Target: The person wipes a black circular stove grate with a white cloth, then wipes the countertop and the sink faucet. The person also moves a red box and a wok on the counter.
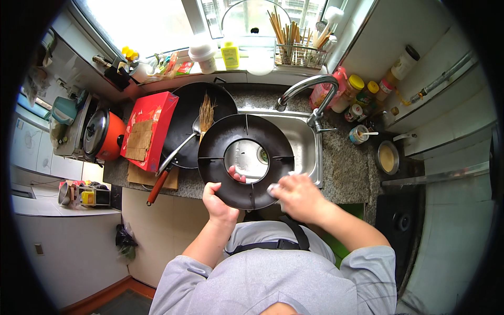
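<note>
A dark metal stove ring (212, 173), likely a gas-burner wok stand with radial ribs, is tilted over the sink. My left hand (221, 202) grips its lower left rim, thumb on top, and its fingertips show through the centre hole. My right hand (302, 197) is at the ring's lower right edge, with a small crumpled white wad (272, 189), perhaps a cloth or tissue, pinched in its fingers. Through the hole and to the right shows the stainless steel sink (305, 138). The ring hides the rest of the basin.
A chrome faucet (311, 80) arches over the sink. To the left, a black wok (185, 102) holds a straw brush (206, 114) and a spatula with an orange handle (158, 187). Beside it leans a red box (157, 114). Jars (349, 91) crowd the right corner.
</note>
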### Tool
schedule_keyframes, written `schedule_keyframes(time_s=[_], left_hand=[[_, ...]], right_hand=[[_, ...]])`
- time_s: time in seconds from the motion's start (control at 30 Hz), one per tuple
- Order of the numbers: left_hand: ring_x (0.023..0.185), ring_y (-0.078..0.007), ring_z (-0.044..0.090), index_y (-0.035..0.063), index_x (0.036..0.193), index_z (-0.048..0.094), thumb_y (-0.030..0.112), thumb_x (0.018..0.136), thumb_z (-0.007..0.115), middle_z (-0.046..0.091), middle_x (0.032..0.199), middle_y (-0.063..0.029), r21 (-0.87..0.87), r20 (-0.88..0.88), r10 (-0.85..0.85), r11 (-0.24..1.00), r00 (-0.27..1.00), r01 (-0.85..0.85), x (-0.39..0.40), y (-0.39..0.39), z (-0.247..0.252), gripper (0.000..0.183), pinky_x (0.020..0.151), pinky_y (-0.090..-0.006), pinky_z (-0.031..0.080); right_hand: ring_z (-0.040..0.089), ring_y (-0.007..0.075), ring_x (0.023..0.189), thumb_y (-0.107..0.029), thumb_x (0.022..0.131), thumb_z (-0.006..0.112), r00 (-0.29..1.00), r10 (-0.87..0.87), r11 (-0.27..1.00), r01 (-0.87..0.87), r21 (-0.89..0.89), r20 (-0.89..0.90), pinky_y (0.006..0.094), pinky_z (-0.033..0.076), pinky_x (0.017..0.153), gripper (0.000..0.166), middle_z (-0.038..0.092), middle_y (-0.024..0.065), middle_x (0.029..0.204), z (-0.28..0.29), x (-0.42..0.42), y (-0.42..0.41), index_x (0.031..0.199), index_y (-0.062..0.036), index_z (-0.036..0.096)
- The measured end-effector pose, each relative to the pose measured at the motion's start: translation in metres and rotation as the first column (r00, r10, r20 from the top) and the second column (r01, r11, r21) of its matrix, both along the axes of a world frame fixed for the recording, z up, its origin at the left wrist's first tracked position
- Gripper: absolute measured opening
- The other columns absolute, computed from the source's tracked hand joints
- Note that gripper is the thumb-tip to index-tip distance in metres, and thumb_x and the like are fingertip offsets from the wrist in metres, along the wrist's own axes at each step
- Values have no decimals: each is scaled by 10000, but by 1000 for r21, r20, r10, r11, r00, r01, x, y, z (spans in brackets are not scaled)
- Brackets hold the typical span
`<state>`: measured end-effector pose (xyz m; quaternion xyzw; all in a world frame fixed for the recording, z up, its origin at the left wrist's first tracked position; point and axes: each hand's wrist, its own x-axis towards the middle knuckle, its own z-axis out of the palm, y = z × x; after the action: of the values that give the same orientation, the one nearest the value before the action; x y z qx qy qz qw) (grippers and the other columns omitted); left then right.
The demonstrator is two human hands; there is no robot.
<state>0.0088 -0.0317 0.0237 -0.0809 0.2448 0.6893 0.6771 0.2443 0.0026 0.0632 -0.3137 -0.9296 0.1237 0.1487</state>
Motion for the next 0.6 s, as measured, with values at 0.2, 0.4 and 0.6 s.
schedule_keyframes(time_s=[0.2, 0.4, 0.6], left_hand=[[929, -269, 598, -68, 1185, 529, 217, 742, 437, 621, 1099, -166, -52, -17, -33, 998, 999, 32, 6, -1, 6, 535, 988, -446, 467], [915, -289, 601, -77, 1170, 544, 230, 720, 466, 619, 1012, -190, -43, -58, -38, 998, 998, 35, 4, -4, 8, 550, 964, -443, 478], [911, -277, 603, -45, 1197, 542, 208, 723, 467, 623, 1080, -165, -30, -135, -13, 1000, 991, 9, 13, -2, 19, 542, 957, -440, 483]], right_hand=[[514, 302, 957, -52, 697, 621, 988, -139, 990, 139, -8, 65, 445, 398, 838, 433, 556, 109, 1028, -5, -18, 3, 1129, -67, 617], [536, 290, 958, -63, 690, 637, 996, -87, 991, 88, -97, 8, 416, 422, 791, 421, 571, 98, 997, 3, -17, 1, 1107, -124, 635], [526, 297, 905, -78, 726, 589, 959, -242, 969, 246, -9, 150, 419, 419, 771, 340, 555, 115, 948, -12, -29, -18, 1063, -40, 602]])
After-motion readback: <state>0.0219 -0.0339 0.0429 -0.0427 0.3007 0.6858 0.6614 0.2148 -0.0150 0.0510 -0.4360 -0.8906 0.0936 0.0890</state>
